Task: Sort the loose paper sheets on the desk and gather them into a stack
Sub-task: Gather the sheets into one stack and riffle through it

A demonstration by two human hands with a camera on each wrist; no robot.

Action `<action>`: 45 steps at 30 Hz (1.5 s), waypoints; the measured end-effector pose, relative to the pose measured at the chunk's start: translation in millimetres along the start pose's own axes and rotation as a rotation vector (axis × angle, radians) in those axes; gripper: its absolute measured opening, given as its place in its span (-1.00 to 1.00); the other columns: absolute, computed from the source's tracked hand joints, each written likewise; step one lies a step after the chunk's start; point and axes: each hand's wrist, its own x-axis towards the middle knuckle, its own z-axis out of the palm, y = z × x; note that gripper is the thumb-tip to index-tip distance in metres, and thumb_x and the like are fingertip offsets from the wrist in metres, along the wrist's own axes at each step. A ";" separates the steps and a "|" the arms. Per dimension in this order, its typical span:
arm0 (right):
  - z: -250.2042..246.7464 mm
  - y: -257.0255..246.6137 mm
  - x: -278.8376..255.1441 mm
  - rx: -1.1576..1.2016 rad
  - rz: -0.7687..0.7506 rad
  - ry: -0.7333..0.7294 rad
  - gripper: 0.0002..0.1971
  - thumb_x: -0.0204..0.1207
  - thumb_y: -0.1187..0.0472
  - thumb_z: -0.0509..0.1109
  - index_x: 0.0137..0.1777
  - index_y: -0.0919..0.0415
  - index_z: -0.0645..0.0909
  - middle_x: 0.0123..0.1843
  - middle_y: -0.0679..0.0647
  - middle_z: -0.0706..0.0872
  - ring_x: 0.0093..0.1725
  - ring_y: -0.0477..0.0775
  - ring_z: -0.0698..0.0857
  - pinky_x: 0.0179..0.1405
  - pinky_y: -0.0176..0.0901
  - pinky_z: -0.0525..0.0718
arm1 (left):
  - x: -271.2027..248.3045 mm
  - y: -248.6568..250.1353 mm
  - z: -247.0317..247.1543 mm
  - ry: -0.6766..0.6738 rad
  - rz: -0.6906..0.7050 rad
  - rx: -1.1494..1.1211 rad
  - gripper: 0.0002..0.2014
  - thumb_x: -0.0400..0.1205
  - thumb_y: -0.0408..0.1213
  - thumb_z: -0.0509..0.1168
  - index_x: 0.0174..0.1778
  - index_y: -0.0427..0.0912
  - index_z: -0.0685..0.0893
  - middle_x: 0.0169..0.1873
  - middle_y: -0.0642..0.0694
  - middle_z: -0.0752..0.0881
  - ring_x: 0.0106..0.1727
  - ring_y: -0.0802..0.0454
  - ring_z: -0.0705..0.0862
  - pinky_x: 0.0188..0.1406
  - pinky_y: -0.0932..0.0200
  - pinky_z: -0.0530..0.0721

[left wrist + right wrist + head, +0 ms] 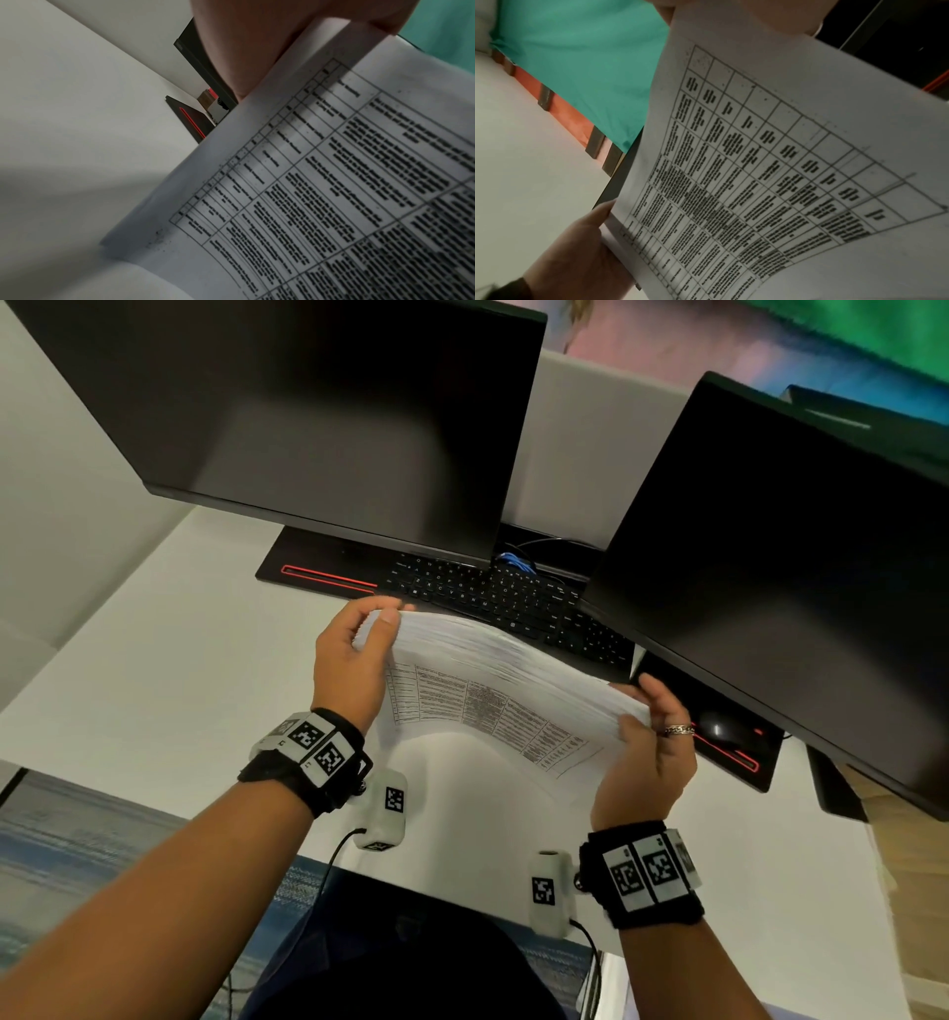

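Note:
A thick stack of white paper sheets (493, 670) stands on its long edge on the white desk (179, 660), held between both hands in front of the keyboard. Its near sheet carries a printed table (334, 192) and bows toward me. My left hand (354, 649) grips the stack's left end, thumb over the top edge. My right hand (647, 737), with a ring on one finger, grips the right end. In the right wrist view the printed sheet (770, 172) fills the frame and the left hand (577, 253) shows at its far corner.
Two dark monitors, the left monitor (308, 413) and the right monitor (770, 546), stand just behind the stack. A black keyboard (493, 598) lies between them on a black mat with red trim (328, 577). A mouse (719, 726) sits right of my right hand.

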 end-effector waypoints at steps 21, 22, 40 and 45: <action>9.6 -0.4 9.3 0.010 0.002 0.136 -0.73 0.58 0.43 0.27 0.13 0.19 0.74 -0.36 -0.14 0.81 -0.32 -0.27 0.68 -0.26 -0.47 0.61 | 6.7 7.9 6.2 0.088 -0.057 -0.018 -0.81 0.65 -0.26 0.24 -0.07 0.00 0.77 -0.05 0.02 0.77 0.04 0.09 0.68 0.24 -0.06 0.65; 8.6 -0.1 8.2 0.028 0.006 0.124 -0.75 0.59 0.37 0.29 0.14 0.12 0.72 -0.31 -0.14 0.82 -0.24 -0.23 0.71 -0.20 -0.45 0.63 | 6.1 8.7 6.3 0.078 -0.049 -0.013 -0.83 0.65 -0.22 0.25 -0.02 0.02 0.76 -0.05 0.01 0.76 0.02 0.09 0.67 0.22 -0.06 0.65; -23.3 9.5 13.2 0.002 0.123 -0.301 -0.15 0.17 0.47 0.70 0.48 0.07 0.49 0.15 0.00 0.71 0.15 -0.04 0.76 -0.06 -0.22 0.80 | -8.2 -25.9 -30.7 -0.482 -0.108 -0.092 -0.22 0.07 0.20 0.70 0.14 0.02 0.59 -0.01 0.00 0.66 -0.04 0.12 0.70 -0.14 0.24 0.72; -19.6 12.5 16.1 0.046 0.149 -0.243 -0.25 0.28 0.43 0.65 0.45 0.00 0.51 0.23 0.02 0.60 0.17 0.05 0.69 -0.11 -0.20 0.80 | -13.4 -15.1 -20.6 -0.401 -0.055 -0.141 -0.27 0.33 0.36 0.45 0.18 -0.16 0.56 -0.11 0.24 0.70 -0.12 0.31 0.69 -0.14 0.30 0.63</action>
